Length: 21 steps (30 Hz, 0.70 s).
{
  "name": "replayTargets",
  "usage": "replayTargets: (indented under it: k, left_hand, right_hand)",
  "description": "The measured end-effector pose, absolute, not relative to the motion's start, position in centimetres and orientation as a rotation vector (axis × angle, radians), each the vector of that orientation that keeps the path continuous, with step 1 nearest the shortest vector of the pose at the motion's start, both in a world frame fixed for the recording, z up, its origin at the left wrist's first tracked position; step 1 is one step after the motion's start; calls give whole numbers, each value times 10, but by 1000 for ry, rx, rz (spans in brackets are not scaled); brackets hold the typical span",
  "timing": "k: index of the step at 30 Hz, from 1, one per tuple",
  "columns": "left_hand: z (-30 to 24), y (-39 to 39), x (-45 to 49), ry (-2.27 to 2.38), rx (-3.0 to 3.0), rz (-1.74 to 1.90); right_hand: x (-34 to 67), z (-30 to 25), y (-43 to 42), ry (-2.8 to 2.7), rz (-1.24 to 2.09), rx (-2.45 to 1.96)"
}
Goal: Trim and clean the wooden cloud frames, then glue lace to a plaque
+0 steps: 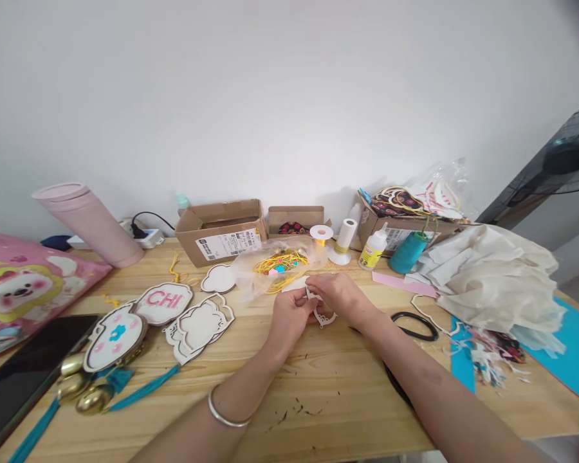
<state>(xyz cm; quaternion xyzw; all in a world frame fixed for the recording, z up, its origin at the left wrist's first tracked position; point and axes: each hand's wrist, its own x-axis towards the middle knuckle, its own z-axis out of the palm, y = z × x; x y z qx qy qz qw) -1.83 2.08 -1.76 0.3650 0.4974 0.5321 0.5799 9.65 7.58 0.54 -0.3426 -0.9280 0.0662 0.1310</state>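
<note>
White fretwork frame (325,316), front and centre, held up between two bare hands just above the wooden table (338,392), its pierced lower rim and little pointed tip showing below the fingers! From my distant seat I see the left hand (292,316) pinched onto its near-left edge, thumb and fingers together, while the right hand (340,296) curls over from the other side, fingertips clamped at the upper edge. The two hands all but meet there, and they hide much of the piece, so I can't tell whether a second layer sits behind it. A pale flat piece (295,283) peeks out just beyond the left hand; whether it's joined to the frame, I can't make out. I'd call this step close fingertip work, steadying and fitting at the edge. What the next move calls for, in my judgement, is a light, even pinch: one hand anchoring, the other adjusting, because that thin openwork looks easy to snap. Over on the left lie more fretwork cutouts (200,328), loosely overlapped, near the CHI plaque (165,303). Beyond the hands stand a glue bottle (370,252) and a teal thread cone (408,253), both upright, neither one touched.
</note>
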Motion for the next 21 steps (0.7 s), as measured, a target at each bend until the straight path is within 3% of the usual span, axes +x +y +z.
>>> replayTargets:
  k: [6, 13, 21]
  left_hand:
    - [-20, 21, -18, 1177, 849, 1254]
    - [-13, 21, -17, 1215, 792, 1228]
    - [-8, 20, -18, 1208, 753, 1191]
  right_hand:
    - [88, 10, 62, -2828, -53, -1136]
    - [85, 2, 61, -2829, -72, -1179]
    - [94, -12, 82, -2467, 355, -1071]
